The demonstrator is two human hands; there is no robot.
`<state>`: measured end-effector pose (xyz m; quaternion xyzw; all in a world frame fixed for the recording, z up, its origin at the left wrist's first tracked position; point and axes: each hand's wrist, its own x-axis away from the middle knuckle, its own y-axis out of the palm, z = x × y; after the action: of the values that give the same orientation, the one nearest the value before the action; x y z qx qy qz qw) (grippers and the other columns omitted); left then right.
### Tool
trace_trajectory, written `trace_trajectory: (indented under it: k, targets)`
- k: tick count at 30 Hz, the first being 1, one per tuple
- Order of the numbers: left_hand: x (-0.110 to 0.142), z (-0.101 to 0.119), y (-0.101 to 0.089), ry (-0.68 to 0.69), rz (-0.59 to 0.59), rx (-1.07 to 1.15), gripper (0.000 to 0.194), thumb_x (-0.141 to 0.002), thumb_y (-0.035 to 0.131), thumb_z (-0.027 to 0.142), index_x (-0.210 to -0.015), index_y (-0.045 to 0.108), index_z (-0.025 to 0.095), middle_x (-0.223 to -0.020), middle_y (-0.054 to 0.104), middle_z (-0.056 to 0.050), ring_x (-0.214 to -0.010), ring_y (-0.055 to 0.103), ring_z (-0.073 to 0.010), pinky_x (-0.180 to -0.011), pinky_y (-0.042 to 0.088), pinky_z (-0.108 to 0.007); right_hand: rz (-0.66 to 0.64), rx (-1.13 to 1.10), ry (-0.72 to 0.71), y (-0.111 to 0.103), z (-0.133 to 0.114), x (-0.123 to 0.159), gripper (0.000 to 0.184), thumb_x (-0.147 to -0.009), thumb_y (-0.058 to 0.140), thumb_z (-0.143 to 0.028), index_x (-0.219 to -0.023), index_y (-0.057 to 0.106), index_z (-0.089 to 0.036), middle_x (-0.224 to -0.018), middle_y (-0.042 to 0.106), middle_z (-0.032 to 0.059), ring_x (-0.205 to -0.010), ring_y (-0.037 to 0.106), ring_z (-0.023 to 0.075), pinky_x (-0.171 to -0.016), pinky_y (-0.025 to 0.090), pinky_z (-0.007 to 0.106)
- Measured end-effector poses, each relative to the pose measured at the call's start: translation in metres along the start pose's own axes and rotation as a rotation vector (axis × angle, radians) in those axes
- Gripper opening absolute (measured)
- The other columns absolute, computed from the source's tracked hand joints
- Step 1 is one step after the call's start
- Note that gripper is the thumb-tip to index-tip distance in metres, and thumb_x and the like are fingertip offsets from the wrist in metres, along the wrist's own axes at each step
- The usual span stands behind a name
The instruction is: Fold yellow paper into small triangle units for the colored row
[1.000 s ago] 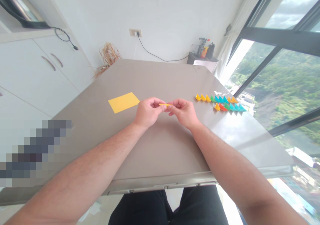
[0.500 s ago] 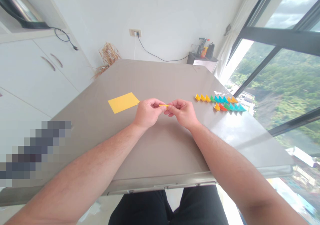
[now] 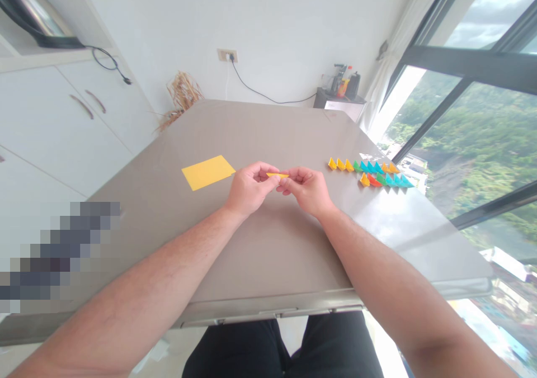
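A small folded piece of yellow paper (image 3: 277,175) is pinched between my two hands over the middle of the table. My left hand (image 3: 250,188) grips its left end with thumb and fingers. From the other side, my right hand (image 3: 306,188) holds the right end. Most of the paper is hidden by the fingers, so its full shape cannot be made out. Flat yellow paper sheets (image 3: 207,172) lie on the table just left of my left hand. To the right, folded paper boats (image 3: 372,166) in yellow, green, blue, orange and red stand in two rows.
The grey table (image 3: 268,255) has its front edge close to my lap. A large window (image 3: 453,121) borders it on the right. At the far right corner stands a small cabinet (image 3: 342,107) with bottles on it. Dried plants (image 3: 182,95) rise behind the far left corner.
The folded yellow paper has shifted slightly and shows a little longer strip between the fingers. Both hands keep their grip in nearly the same place.
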<state>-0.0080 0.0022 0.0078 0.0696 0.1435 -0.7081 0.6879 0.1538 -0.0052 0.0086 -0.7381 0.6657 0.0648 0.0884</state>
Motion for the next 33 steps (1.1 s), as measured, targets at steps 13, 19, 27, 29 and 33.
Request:
trace_trajectory:
  k: [13, 19, 27, 29, 33]
  targets:
    - [-0.0025, -0.0046, -0.0048, -0.016, 0.018, -0.063, 0.018, -0.072, 0.08, 0.036, -0.076, 0.076, 0.019, -0.068, 0.071, -0.002, -0.063, 0.062, -0.0153, -0.063, 0.047, -0.029, -0.029, 0.029, 0.01, -0.0004, -0.0027, 0.0008, 0.026, -0.076, 0.08, -0.043, -0.079, 0.074, -0.018, -0.07, 0.075, 0.0038, -0.064, 0.068, 0.0146, -0.066, 0.058, 0.029]
    - [-0.0024, -0.0024, -0.0039, -0.055, 0.01, -0.048, 0.014, -0.069, 0.079, 0.032, -0.071, 0.075, 0.019, -0.064, 0.069, -0.001, -0.059, 0.059, -0.0141, -0.06, 0.046, -0.028, -0.02, 0.037, 0.05, -0.0003, -0.0053, 0.0017, 0.018, -0.075, 0.078, -0.034, -0.075, 0.071, -0.017, -0.067, 0.074, 0.0036, -0.063, 0.068, 0.0149, -0.065, 0.057, 0.029]
    - [0.0, -0.0019, 0.0002, -0.09, -0.047, 0.07, 0.029, -0.068, 0.084, 0.034, -0.089, 0.075, 0.017, -0.079, 0.076, -0.005, -0.072, 0.068, -0.018, -0.066, 0.054, -0.031, 0.087, 0.029, 0.06, -0.001, -0.0033, -0.0005, 0.011, -0.076, 0.072, -0.029, -0.074, 0.069, -0.018, -0.063, 0.072, 0.0023, -0.062, 0.068, 0.0154, -0.063, 0.056, 0.028]
    - [-0.0007, -0.0021, 0.0003, -0.115, -0.029, 0.083, 0.026, -0.068, 0.084, 0.032, -0.087, 0.074, 0.017, -0.079, 0.076, -0.006, -0.072, 0.069, -0.0179, -0.066, 0.055, -0.031, 0.089, 0.049, 0.055, -0.001, -0.0022, -0.0002, 0.01, -0.076, 0.071, -0.028, -0.074, 0.068, -0.019, -0.064, 0.072, 0.0021, -0.063, 0.068, 0.0152, -0.063, 0.055, 0.028]
    - [-0.0017, -0.0036, -0.0001, -0.096, -0.031, 0.076, 0.021, -0.069, 0.083, 0.03, -0.082, 0.074, 0.016, -0.073, 0.075, -0.005, -0.067, 0.068, -0.0168, -0.065, 0.054, -0.031, 0.064, 0.115, 0.05, -0.0006, -0.0024, 0.0011, 0.013, -0.074, 0.073, -0.031, -0.075, 0.068, -0.019, -0.065, 0.072, 0.0018, -0.063, 0.066, 0.0152, -0.061, 0.053, 0.027]
